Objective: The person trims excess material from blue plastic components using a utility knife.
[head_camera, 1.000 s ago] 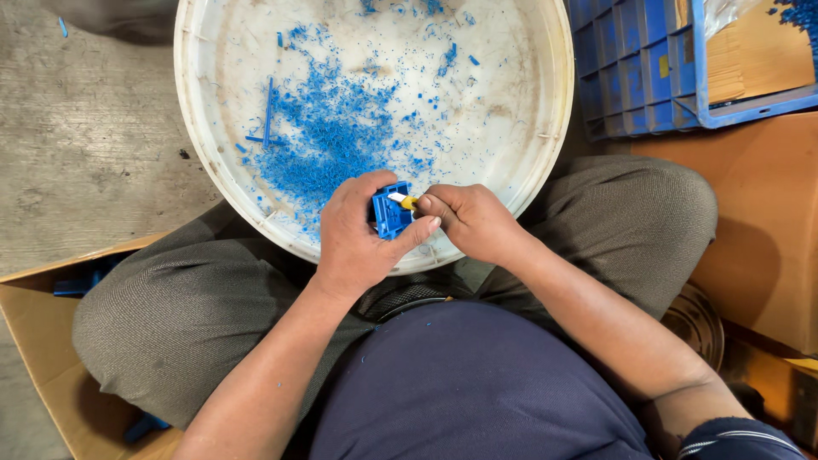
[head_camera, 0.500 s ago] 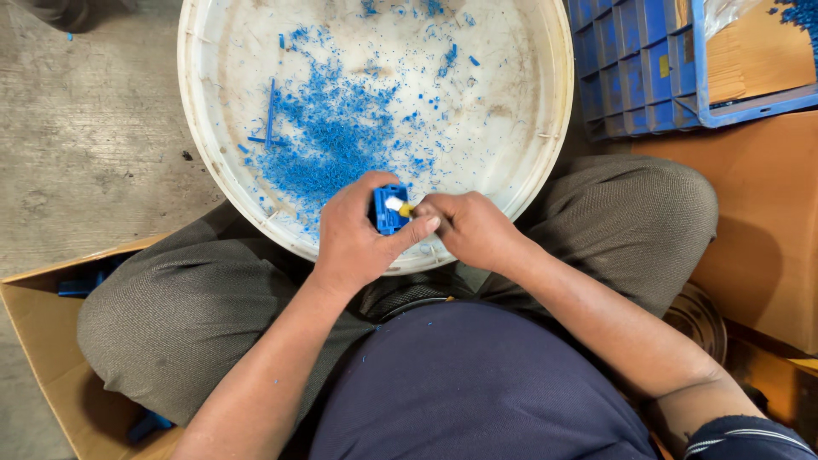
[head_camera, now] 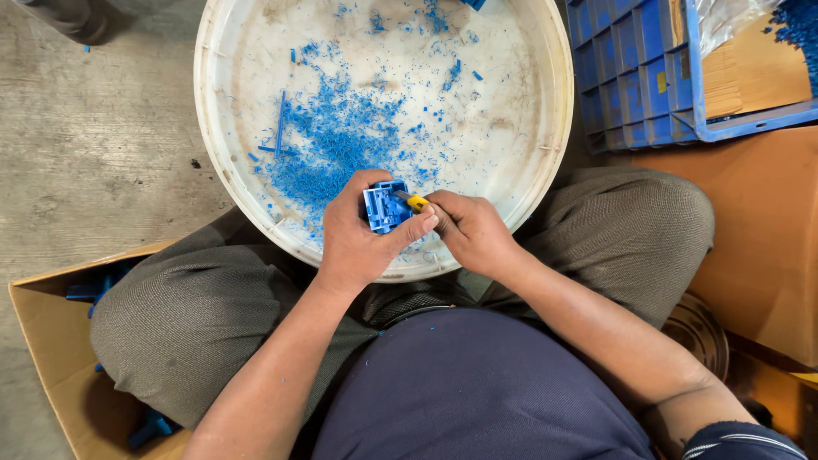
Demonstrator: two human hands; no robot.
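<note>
My left hand (head_camera: 362,234) grips a small blue plastic part (head_camera: 384,205) over the near rim of a big white round tub (head_camera: 528,170). My right hand (head_camera: 469,228) holds a small knife with a yellow handle (head_camera: 416,202), its tip against the part's right side. Blue plastic shavings (head_camera: 328,145) lie scattered on the tub's floor, thickest left of centre. I sit with my knees spread, the tub between them.
A blue plastic crate (head_camera: 648,77) lined with cardboard stands at the upper right. An open cardboard box (head_camera: 51,341) with blue parts in it sits by my left knee. Brown cardboard (head_camera: 758,247) lies at the right. The floor is grey concrete (head_camera: 94,153).
My hands stay in place; the blue part has turned slightly in my left hand and the knife has shifted a little along its edge.
</note>
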